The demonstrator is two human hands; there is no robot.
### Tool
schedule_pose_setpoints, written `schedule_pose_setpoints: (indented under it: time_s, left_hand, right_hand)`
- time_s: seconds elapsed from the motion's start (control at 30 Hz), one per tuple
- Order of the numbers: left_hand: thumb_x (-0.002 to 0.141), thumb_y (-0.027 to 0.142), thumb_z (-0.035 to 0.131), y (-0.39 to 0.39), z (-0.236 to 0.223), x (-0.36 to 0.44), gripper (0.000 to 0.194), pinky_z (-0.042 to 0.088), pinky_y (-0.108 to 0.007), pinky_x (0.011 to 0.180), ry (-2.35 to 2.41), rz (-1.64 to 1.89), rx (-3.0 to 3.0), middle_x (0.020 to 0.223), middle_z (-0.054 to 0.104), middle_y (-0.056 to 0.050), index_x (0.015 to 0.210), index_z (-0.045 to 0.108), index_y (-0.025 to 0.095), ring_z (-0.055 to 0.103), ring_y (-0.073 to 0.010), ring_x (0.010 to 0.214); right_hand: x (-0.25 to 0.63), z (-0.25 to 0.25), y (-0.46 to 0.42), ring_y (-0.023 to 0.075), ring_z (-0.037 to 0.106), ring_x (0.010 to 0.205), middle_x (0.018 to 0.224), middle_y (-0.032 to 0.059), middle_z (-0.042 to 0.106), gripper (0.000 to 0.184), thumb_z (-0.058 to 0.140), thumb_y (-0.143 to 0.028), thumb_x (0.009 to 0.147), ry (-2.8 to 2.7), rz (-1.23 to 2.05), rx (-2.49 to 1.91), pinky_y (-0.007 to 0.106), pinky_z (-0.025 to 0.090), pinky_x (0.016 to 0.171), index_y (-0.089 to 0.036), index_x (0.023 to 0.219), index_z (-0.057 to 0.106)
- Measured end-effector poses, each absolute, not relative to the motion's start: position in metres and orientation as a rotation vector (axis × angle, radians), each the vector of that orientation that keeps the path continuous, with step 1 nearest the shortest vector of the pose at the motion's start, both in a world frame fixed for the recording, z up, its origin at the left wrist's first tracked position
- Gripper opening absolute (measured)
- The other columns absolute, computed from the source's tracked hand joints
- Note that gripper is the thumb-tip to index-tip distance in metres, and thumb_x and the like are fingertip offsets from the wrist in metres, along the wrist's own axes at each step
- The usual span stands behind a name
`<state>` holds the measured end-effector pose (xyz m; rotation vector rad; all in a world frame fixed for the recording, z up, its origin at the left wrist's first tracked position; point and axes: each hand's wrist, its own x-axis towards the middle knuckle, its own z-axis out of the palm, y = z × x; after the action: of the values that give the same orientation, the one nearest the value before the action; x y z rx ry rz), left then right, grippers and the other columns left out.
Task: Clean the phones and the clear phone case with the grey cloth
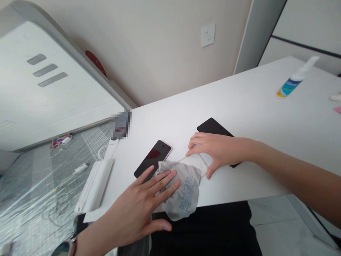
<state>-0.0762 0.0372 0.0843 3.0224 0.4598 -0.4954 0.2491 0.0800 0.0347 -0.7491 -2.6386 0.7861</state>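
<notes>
My left hand (149,201) lies with its fingers stretched out flat on a grey cleaning cloth (186,192) with blue print. Partly under the cloth is a pale, flat item that looks like a clear phone case (196,162). The thumb and fingers of my right hand (215,149) grip its far end. Just beyond the cloth rests a phone (153,158) with a dark screen, partly hidden by my left fingers. Another dark phone (213,125) lies beneath my right hand, which covers its middle.
A spray bottle (291,83) stands at the right of the white table (170,121). A white power strip or box (96,185) sits along the left edge. Cables (61,199) lie on the plastic-covered surface beyond. A wall socket (208,35) is behind the table.
</notes>
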Motion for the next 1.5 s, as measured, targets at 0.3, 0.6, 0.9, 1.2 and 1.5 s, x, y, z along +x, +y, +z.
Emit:
schedule_pose_setpoints:
  time_s: [0.3, 0.6, 0.9, 1.2, 1.5]
  left_hand:
    - [0.097, 0.074, 0.038, 0.061, 0.066, -0.014, 0.08, 0.002, -0.052, 0.129, 0.399, -0.333, 2.871, 0.169, 0.024, -0.008, 0.161, 0.027, 0.027, 0.028, -0.0266, 0.156]
    - [0.097, 0.071, 0.041, 0.032, 0.083, -0.08, 0.082, -0.013, -0.044, 0.127, 0.558, -0.524, 2.912, 0.17, 0.02, -0.006, 0.164, 0.018, 0.029, 0.026, -0.0226, 0.156]
    - [0.109, 0.045, 0.034, 0.061, 0.056, -0.002, 0.052, 0.012, -0.049, 0.13, 0.428, -0.162, 2.789, 0.17, 0.025, -0.005, 0.157, 0.038, 0.025, 0.021, -0.0209, 0.158]
    - [0.108, 0.04, 0.034, 0.059, 0.111, -0.064, 0.04, 0.056, -0.03, 0.092, 1.036, 0.074, 2.352, 0.11, 0.079, 0.0, 0.117, 0.072, 0.028, 0.075, -0.0191, 0.098]
    - [0.102, 0.054, 0.046, 0.121, 0.111, -0.043, 0.084, 0.027, -0.052, 0.124, 1.359, 0.271, 2.522, 0.172, 0.014, -0.016, 0.164, 0.0, 0.021, 0.022, -0.0284, 0.157]
  right_hand:
    - [0.255, 0.032, 0.078, 0.0282, 0.053, 0.108, 0.114, 0.0118, 0.063, 0.053, 0.091, -0.044, 0.072, -2.605, 0.763, -0.755, 0.039, 0.042, 0.095, -0.014, 0.111, 0.069]
    - [0.25, 0.032, 0.079, 0.0307, 0.053, 0.114, 0.117, 0.0121, 0.063, 0.075, 0.094, -0.051, 0.065, -2.618, 0.766, -0.751, 0.043, 0.039, 0.102, -0.015, 0.126, 0.068]
    - [0.256, 0.027, 0.08, 0.0296, 0.053, 0.105, 0.112, 0.011, 0.063, 0.055, 0.089, -0.051, 0.071, -2.547, 0.788, -0.816, 0.045, 0.043, 0.095, -0.017, 0.109, 0.069]
    - [0.251, 0.022, 0.079, 0.0347, 0.051, 0.121, 0.123, 0.0129, 0.062, 0.075, 0.088, -0.059, 0.068, -2.508, 0.932, -0.86, 0.049, 0.04, 0.106, -0.017, 0.127, 0.069]
    - [0.252, 0.02, 0.078, 0.0354, 0.05, 0.125, 0.129, 0.0122, 0.06, 0.078, 0.086, -0.061, 0.069, -2.51, 0.939, -0.893, 0.05, 0.04, 0.11, -0.021, 0.134, 0.066]
